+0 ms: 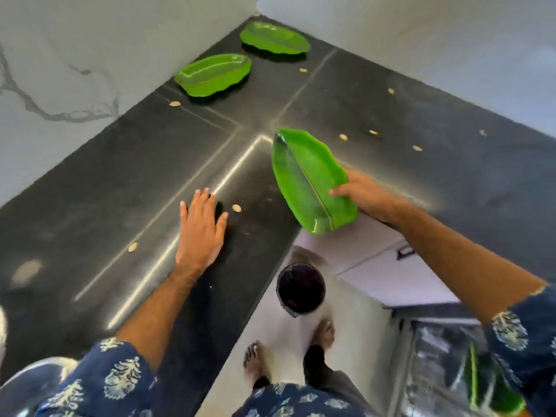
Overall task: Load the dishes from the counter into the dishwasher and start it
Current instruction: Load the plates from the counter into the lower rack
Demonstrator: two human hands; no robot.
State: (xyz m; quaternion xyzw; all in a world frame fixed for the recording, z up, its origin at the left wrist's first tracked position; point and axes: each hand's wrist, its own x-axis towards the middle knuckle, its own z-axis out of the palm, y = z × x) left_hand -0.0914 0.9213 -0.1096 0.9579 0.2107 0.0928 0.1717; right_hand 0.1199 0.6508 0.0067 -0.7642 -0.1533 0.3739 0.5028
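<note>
Gripping: right hand (362,195) pinches a green leaf-shaped plastic plate (310,182), tilted over the black stone counter (120,188) edge.
Left hand (200,230): flat, fingers spread, on counter.
Dishwasher rack (445,371): holds one green plate (490,386).

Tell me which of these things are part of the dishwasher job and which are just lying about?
Part of the job:
- leaf-shaped green plate gripped by the right hand
- two leaf-shaped green plates near the corner
- open dishwasher

Just lying about:
- scattered scraps on the black counter
- dark bucket
</note>
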